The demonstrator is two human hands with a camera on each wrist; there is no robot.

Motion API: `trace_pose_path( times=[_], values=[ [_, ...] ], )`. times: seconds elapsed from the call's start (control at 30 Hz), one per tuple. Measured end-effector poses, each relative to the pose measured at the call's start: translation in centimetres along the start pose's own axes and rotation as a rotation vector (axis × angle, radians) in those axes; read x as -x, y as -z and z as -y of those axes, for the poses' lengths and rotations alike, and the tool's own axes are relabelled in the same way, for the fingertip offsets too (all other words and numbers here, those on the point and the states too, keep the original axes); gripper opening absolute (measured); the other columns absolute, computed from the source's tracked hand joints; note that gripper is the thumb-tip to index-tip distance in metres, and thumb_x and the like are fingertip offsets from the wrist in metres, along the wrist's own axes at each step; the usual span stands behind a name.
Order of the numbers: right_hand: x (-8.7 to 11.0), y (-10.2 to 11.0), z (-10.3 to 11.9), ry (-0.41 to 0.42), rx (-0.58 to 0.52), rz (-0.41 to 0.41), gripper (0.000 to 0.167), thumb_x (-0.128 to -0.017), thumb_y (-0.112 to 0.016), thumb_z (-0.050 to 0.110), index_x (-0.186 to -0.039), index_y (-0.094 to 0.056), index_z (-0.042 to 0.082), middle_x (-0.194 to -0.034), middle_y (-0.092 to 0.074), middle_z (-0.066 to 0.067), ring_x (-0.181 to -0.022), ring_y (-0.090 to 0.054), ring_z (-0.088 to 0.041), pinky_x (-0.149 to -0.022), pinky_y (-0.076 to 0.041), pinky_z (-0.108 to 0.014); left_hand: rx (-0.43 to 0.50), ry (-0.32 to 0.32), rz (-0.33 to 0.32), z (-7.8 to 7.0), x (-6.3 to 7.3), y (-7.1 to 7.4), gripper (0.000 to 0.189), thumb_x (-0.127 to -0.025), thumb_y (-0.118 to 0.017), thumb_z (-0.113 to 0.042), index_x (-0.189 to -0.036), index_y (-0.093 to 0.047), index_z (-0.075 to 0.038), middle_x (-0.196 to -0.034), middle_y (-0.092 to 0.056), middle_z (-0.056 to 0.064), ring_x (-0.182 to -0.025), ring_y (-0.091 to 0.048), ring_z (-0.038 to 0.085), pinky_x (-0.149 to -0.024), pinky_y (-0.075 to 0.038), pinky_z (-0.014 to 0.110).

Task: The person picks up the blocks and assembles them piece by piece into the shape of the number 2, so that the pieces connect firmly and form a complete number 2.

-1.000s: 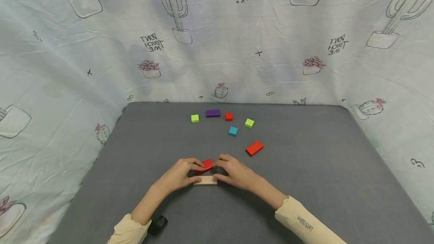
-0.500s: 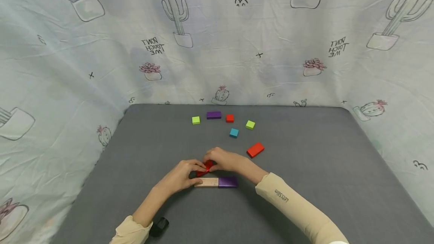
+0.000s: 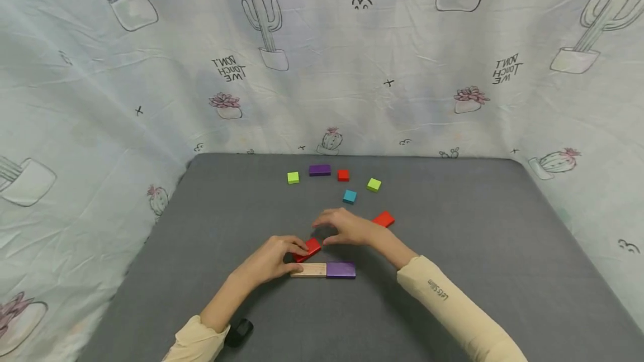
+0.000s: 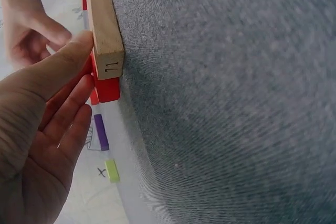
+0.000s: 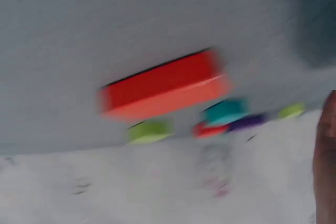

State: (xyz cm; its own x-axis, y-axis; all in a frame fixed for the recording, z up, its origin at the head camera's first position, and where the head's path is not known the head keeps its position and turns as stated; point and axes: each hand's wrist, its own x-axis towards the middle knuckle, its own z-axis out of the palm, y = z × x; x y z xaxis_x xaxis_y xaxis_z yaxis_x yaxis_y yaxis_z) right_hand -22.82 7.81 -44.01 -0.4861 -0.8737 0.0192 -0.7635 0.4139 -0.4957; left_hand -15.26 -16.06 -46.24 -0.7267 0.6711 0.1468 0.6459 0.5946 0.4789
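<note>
A natural wooden block lies end to end with a purple block, forming a row. Just behind it, a red block sits at a slant. My left hand rests its thumb on the wooden block and its fingertips over the red one. Printed digits mark the wooden block's end in the left wrist view. With fingers spread and nothing in them, my right hand hovers right of the slanted block. It partly covers a second red block, which shows whole but blurred in the right wrist view.
Farther back lie a purple block, a small red block, a teal block and two lime blocks, one left, one right. A black object is beside my left sleeve. A patterned cloth surrounds the grey table.
My right hand left the row's right end, uncovering the purple block, pinched the slanted red block, then let go and moved right toward the second red block. My left hand stayed nearly in place.
</note>
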Motion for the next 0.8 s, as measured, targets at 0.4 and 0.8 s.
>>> trace_pose_path(
  times=[0.4,0.8],
  values=[
    [8.7,3.1,-7.8,-0.335,-0.264,-0.111,0.053,-0.079,-0.080,0.013,-0.127,-0.061,0.002,-0.131,-0.058,-0.015,-0.120,-0.052,-0.030,-0.099,-0.042,-0.048,0.025,0.084,0.020,-0.2,0.0,-0.2,0.029,-0.078,-0.081,-0.019,-0.104,-0.075,-0.009,-0.105,-0.068,0.000,-0.100,-0.064,0.019,-0.086,-0.052,0.037],
    [8.8,2.5,-6.9,-0.288,-0.178,-0.074,0.059,-0.072,-0.084,0.014,-0.125,-0.062,0.002,-0.132,-0.056,-0.016,-0.120,-0.049,-0.033,-0.097,-0.042,-0.045,0.048,0.079,0.008,-0.2,0.3,-0.3,0.030,-0.078,-0.080,-0.018,-0.105,-0.075,-0.009,-0.105,-0.068,0.000,-0.101,-0.064,0.018,-0.086,-0.052,0.038]
  ],
)
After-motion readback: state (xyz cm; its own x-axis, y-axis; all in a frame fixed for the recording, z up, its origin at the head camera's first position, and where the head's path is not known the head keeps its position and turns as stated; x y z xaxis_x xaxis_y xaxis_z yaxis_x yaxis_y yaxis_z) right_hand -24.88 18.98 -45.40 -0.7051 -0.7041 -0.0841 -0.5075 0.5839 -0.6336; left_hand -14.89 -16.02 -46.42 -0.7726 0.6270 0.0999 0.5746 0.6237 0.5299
